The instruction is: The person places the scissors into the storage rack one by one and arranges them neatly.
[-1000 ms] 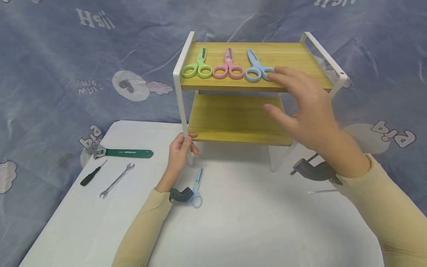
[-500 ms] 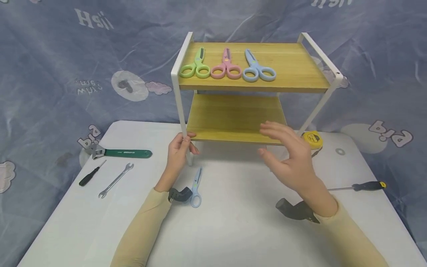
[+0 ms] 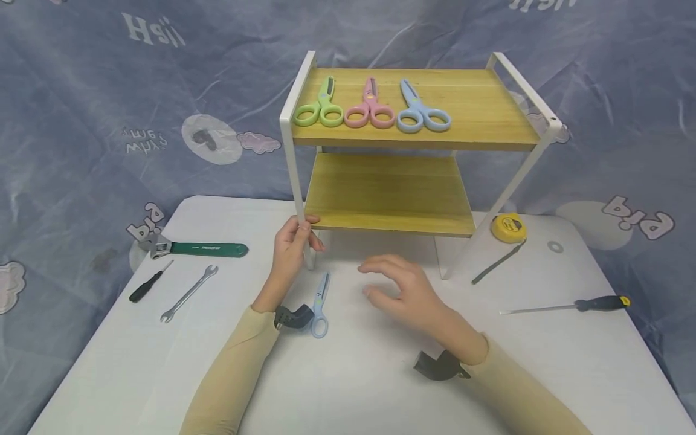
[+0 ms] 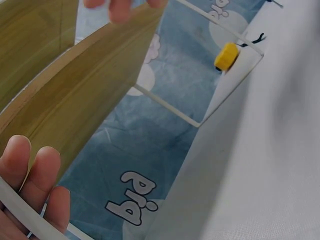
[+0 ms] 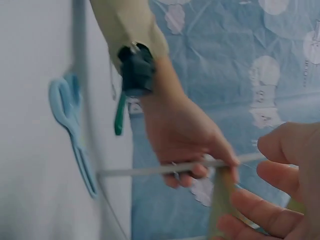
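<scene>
My left hand point(image 3: 287, 254) holds the front left leg of a two-tier rack point(image 3: 391, 196) with wooden boards and a white frame. On its top board lie green scissors point(image 3: 325, 101), pink scissors point(image 3: 371, 103) and blue scissors point(image 3: 415, 109), side by side. A second pair of blue scissors point(image 3: 318, 307) lies on the table beside my left wrist, and the right wrist view shows this table pair point(image 5: 74, 131) too. My right hand point(image 3: 405, 290) hovers over the table to the right of that pair, fingers loosely bent and holding nothing.
On the left of the white table point(image 3: 348, 386) lie a green-handled adjustable wrench point(image 3: 206, 249), a small black screwdriver point(image 3: 148, 287) and an open-end wrench point(image 3: 189, 294). A yellow tape measure point(image 3: 508, 228) and a longer screwdriver point(image 3: 589, 304) lie at right.
My right hand has come away from the blue scissors on the top board, moving down and left to above the table. My left hand keeps its hold on the leg.
</scene>
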Available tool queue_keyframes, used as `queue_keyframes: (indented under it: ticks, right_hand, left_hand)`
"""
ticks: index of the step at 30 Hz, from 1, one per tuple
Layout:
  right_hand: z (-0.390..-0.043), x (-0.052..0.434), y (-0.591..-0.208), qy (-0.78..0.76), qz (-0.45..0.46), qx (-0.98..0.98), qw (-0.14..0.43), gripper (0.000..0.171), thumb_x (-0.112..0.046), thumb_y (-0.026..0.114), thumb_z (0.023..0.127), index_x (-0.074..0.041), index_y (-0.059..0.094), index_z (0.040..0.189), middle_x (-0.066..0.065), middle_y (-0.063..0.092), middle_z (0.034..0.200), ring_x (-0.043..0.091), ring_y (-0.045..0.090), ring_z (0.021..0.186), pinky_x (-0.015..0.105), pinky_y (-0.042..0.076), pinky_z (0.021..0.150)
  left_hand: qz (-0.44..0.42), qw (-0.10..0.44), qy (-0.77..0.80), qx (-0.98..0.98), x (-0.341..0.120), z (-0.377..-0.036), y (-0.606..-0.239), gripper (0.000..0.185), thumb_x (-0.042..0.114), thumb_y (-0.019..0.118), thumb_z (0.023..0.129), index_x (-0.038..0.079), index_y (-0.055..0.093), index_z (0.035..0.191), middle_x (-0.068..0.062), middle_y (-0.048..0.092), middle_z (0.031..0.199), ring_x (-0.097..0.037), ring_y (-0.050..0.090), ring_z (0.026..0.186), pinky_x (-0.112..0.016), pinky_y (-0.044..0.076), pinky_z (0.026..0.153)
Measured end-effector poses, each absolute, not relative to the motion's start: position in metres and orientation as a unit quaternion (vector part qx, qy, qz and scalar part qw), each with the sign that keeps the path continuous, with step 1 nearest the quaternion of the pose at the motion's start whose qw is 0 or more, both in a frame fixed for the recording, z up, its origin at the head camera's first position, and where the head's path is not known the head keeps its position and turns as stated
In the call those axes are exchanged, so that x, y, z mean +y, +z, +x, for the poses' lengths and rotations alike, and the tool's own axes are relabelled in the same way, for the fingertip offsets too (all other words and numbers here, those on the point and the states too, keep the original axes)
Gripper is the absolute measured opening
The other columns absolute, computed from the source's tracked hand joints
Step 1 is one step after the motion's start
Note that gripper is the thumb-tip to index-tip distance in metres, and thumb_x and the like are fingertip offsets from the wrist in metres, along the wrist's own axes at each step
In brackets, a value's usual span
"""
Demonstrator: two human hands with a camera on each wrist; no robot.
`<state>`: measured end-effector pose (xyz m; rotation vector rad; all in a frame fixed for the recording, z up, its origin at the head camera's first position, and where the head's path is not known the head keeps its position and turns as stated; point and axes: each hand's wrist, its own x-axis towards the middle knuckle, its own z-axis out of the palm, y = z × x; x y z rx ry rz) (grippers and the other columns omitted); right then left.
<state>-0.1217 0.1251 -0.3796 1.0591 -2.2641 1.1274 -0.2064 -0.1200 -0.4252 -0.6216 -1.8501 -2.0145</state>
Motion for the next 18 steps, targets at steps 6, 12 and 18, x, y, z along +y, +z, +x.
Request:
queue_keyframes:
  ticks: [6, 12, 18]
  right_hand:
    - [-0.119, 0.098, -0.405, 0.426, 0.365, -0.823, 0.087, 0.028, -0.008, 0.075, 0.086, -0.009, 0.072, 0.114, 0.005, 0.075, 0.114, 0.021, 0.069, 0.112, 0.037, 0.058, 0.096]
    - [-0.116, 0.085, -0.427, 0.430, 0.349, -0.833, -0.001, 0.029, -0.011, 0.073, 0.090, -0.006, 0.071, 0.118, 0.007, 0.075, 0.116, 0.023, 0.069, 0.113, 0.038, 0.056, 0.099]
    - [-0.113, 0.078, -0.447, 0.451, 0.339, -0.823, -0.061, 0.027, -0.011, 0.070, 0.092, -0.004, 0.072, 0.117, 0.007, 0.076, 0.106, 0.014, 0.070, 0.094, 0.028, 0.059, 0.083]
  left_hand:
    - [-0.222, 0.170, -0.705, -0.652, -0.119, -0.205, -0.424, 0.039, 0.020, 0.047, 0.109, -0.017, 0.055, 0.114, -0.002, 0.060, 0.059, -0.003, 0.066, 0.062, -0.022, 0.057, 0.068]
    - [-0.218, 0.172, -0.701, -0.657, -0.119, -0.205, -0.422, 0.028, 0.007, 0.042, 0.109, -0.017, 0.056, 0.113, -0.018, 0.057, 0.060, -0.003, 0.066, 0.062, -0.023, 0.057, 0.069]
    - [-0.217, 0.169, -0.711, -0.647, -0.119, -0.206, -0.421, 0.025, 0.000, 0.040, 0.107, -0.019, 0.055, 0.112, -0.016, 0.057, 0.059, -0.004, 0.066, 0.061, -0.022, 0.057, 0.068]
